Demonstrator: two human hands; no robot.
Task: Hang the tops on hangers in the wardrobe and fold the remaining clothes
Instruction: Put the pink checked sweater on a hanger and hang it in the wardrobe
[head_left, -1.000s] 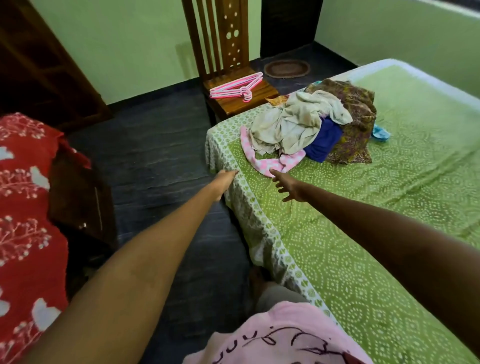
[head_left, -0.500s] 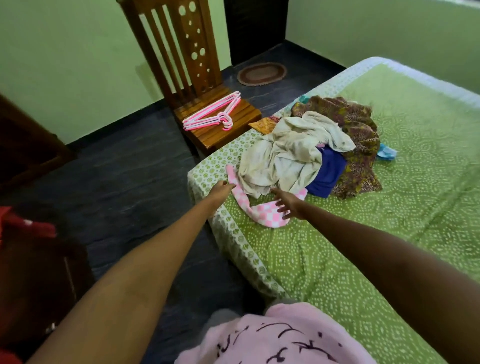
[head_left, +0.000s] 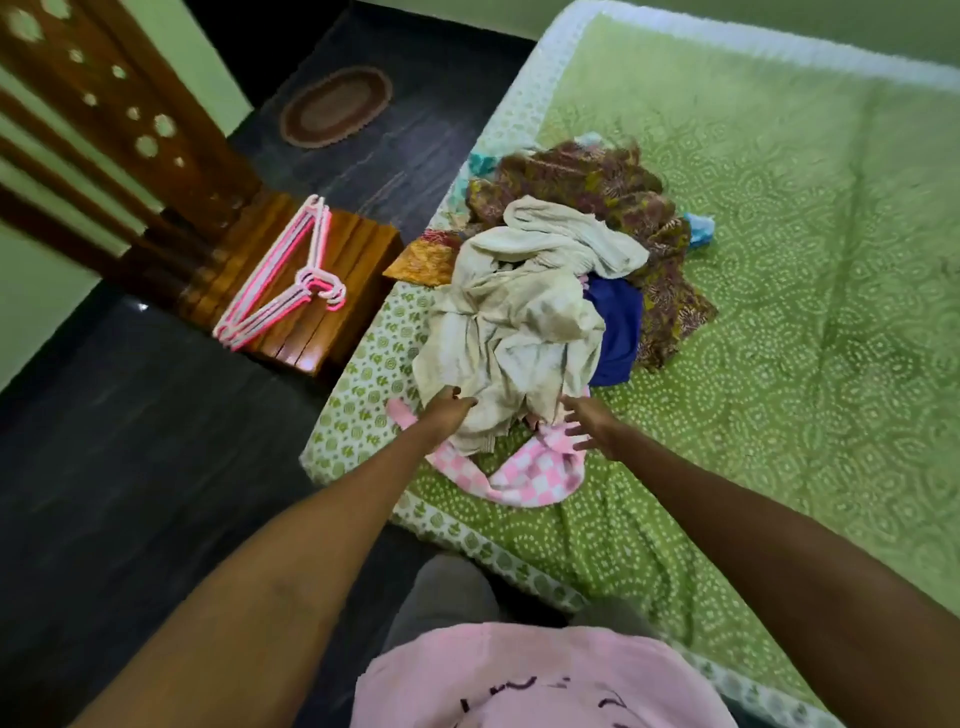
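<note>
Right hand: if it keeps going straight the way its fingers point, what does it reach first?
Most likely the cream garment on top of the pile; the right hand hovers open over the pink checked cloth, fingers aimed at the cream edge. Depth is uncertain.

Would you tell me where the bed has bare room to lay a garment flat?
The green patterned bedspread lies bare right of the heap of clothes and toward the far white edge. The near-left corner is crowded: heap, pink checked cloth, both hands.

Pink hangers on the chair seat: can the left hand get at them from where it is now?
Probably yes. The pink hangers lie uncovered on the wooden chair beside the bed corner, with nothing on top. The left hand is at the cream garment, so it would have to let go first.
</note>
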